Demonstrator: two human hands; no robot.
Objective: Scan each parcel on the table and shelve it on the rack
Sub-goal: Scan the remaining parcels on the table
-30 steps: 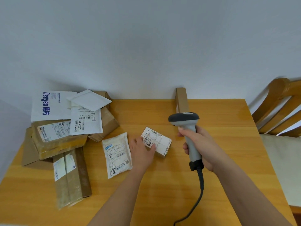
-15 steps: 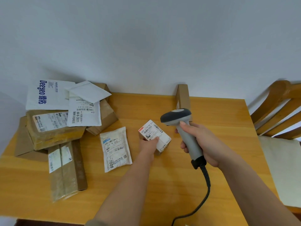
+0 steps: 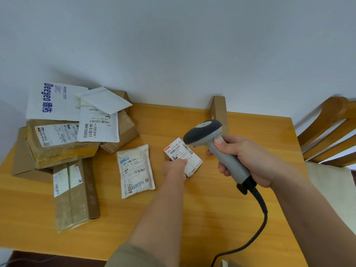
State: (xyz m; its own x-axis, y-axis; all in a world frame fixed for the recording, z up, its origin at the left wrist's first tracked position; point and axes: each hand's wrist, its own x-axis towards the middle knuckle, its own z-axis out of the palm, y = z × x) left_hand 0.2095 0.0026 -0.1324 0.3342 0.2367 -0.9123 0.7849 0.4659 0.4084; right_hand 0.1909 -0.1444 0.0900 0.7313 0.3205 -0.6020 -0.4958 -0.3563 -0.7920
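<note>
Now that my left hand [image 3: 174, 168] has tipped the small labelled cardboard box [image 3: 183, 157] up, pinching it, my right hand [image 3: 244, 158] grips the grey handheld scanner [image 3: 217, 149] over its barcode, so I'm ready to scan.

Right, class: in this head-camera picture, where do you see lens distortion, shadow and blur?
Head view: the wide lens bows the table edge; soft shadow falls on the wall behind the parcel pile; the small box label reads sharp, finer print blurs.

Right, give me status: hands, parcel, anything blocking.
Left hand grips small labelled box, tilted label-up. Right hand holds scanner, head just over the label. Nothing between them; white pouch lies beside.
</note>
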